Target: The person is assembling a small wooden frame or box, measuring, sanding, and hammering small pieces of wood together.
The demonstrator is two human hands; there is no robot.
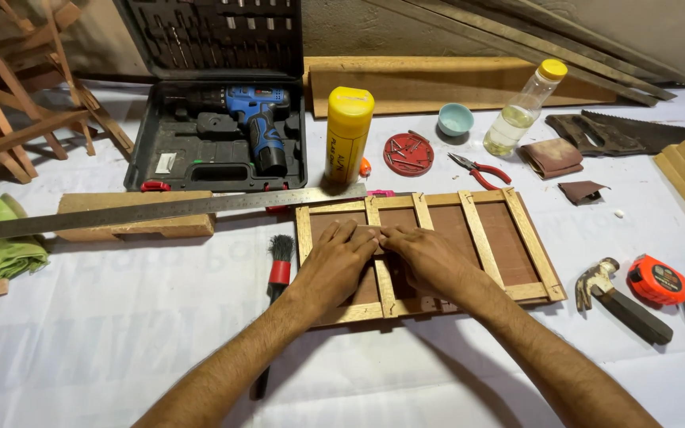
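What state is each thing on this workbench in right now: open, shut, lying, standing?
Drill case: lid open, blue drill lying inside.
Yellow can: standing, capped.
Clear bottle: upright, yellow cap on, partly filled.
Pliers: lying flat.
Wooden frame: flat on the table.
Left hand: pressing flat on the frame.
Right hand: pressing flat on the frame.
Hammer: lying untouched.

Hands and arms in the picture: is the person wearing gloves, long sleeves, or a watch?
No. The left hand and right hand are both bare, with no gloves. No ring, watch or bracelet can be seen. Both forearms are uncovered up to the bottom edge of the picture, so no sleeves show, and they have some dark hair on them.
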